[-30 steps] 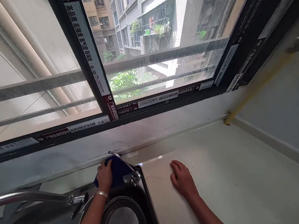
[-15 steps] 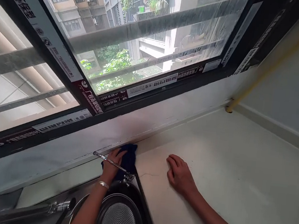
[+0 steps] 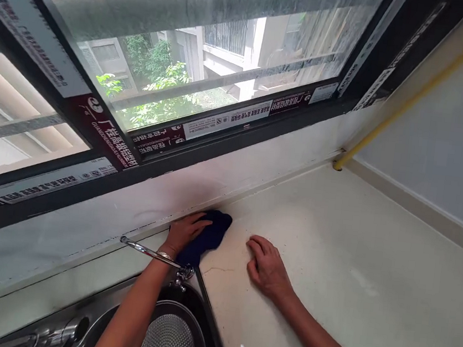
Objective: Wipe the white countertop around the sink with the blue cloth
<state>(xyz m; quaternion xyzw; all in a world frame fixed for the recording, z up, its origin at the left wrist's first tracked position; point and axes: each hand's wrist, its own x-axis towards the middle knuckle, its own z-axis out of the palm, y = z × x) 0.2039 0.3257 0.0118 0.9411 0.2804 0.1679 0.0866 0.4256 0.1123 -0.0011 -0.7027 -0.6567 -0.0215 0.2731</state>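
Observation:
A dark blue cloth (image 3: 217, 229) lies bunched at the back of the pale countertop (image 3: 355, 265), against the low wall edge behind the sink. My left hand (image 3: 185, 232) presses on it with bent fingers and grips it, its wrist reaching past the thin chrome spout (image 3: 145, 249). Part of the cloth is hidden under that hand. To the right, my right hand (image 3: 269, 270) rests on the countertop, fingers loosely curled and thumb apart, holding nothing. The two hands are apart.
Below the spout is a metal sink (image 3: 117, 294) holding a round pan with a dimpled base (image 3: 168, 342). A larger chrome faucet (image 3: 49, 336) stands at lower left. Behind runs a dark window frame (image 3: 200, 156) with labels. A yellow pipe (image 3: 383, 126) enters the countertop's far corner.
My left hand has slid the blue cloth rightward along the back edge, past the spout's base. The view has shifted slightly. My right hand stays resting on the countertop.

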